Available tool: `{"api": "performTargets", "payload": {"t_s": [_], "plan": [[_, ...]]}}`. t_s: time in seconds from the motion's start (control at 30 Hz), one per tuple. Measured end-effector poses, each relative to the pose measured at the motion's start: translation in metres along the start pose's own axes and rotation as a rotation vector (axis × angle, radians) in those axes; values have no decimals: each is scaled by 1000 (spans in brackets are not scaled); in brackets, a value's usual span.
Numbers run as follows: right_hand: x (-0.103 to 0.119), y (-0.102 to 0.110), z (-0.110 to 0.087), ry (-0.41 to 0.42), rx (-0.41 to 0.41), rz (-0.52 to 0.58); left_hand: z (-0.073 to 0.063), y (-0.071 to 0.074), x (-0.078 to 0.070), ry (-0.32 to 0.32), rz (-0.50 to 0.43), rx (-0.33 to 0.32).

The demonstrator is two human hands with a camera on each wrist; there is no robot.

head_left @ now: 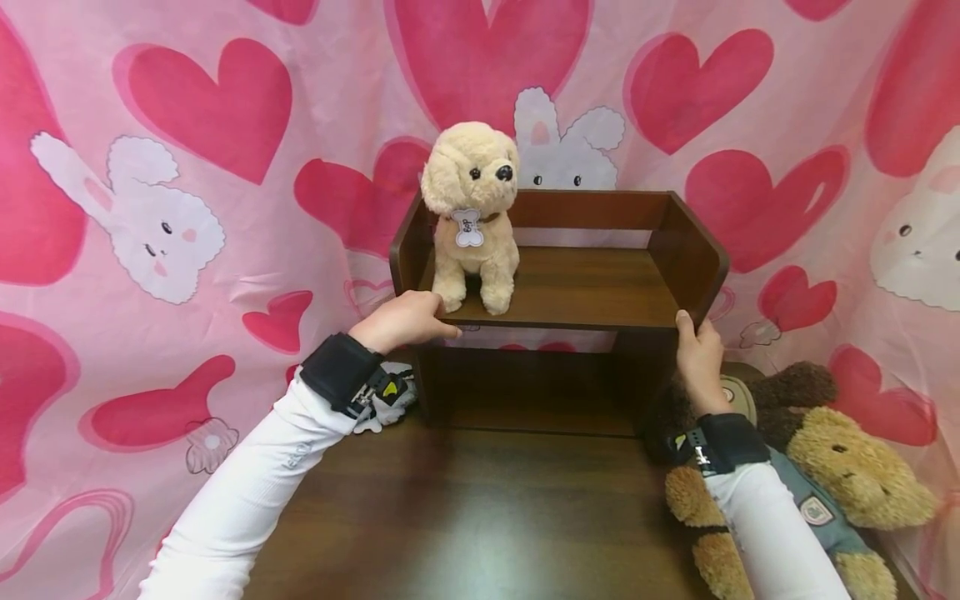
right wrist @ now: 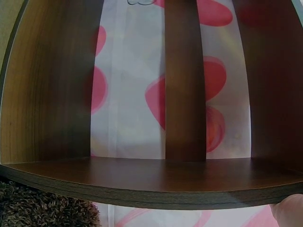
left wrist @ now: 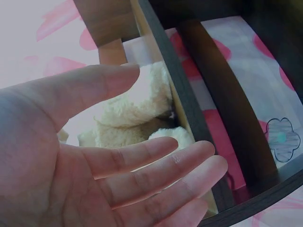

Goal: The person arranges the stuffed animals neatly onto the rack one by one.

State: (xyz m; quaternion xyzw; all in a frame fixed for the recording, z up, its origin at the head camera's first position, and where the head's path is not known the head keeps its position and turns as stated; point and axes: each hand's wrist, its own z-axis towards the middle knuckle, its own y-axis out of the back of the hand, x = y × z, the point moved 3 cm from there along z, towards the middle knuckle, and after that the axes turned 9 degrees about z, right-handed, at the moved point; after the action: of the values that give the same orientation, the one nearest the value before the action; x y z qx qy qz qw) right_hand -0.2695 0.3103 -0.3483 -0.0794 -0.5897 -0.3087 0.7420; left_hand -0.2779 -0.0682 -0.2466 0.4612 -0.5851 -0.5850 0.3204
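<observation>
**Shelf Unit Held by Its Right Front Corner, Plush Dog Seated on Top**

A dark wooden shelf unit [head_left: 592, 283] is being supported by the table [head_left: 465, 517], on which its base is resting. On its upper tier, at the left end, a plush dog [head_left: 472, 221] is being displayed upright and facing forward, with a bone-shaped tag [head_left: 468, 227] hanging below its chin. The placement is judged stable: the seated body is being carried by a flat board, with the left side panel [head_left: 406, 252] close beside it.

2 hands are being kept at the 2 front corners. The right hand [head_left: 699, 358] is being clamped around the front of the right side panel, with fingertips on its inner and outer faces. By the left hand [head_left: 405, 321], no grasp is being made; its fingers are being held straight and spread, thumb apart, at the left front corner. Steadying or aligning the unit is being inferred as the reason, since both ends are being attended to.

Beside the unit at right, a teddy bear [head_left: 847, 467] is lying on its side, partly hidden by the right sleeve [head_left: 772, 533].
</observation>
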Motion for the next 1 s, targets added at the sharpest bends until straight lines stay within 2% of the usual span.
{"api": "performTargets", "payload": {"t_s": [0.17, 0.37, 0.63, 1.0], "plan": [[-1, -1, 0, -2, -1, -2, -9, -9, -1, -27, 6, 10], [0, -1, 1, 25, -1, -8, -17, -13, -1, -25, 42, 1], [1, 0, 1, 27, 8, 9, -20, -20, 0, -34, 61, -6], [1, 0, 0, 22, 3, 1, -26, -37, 8, -39, 75, 0]]}}
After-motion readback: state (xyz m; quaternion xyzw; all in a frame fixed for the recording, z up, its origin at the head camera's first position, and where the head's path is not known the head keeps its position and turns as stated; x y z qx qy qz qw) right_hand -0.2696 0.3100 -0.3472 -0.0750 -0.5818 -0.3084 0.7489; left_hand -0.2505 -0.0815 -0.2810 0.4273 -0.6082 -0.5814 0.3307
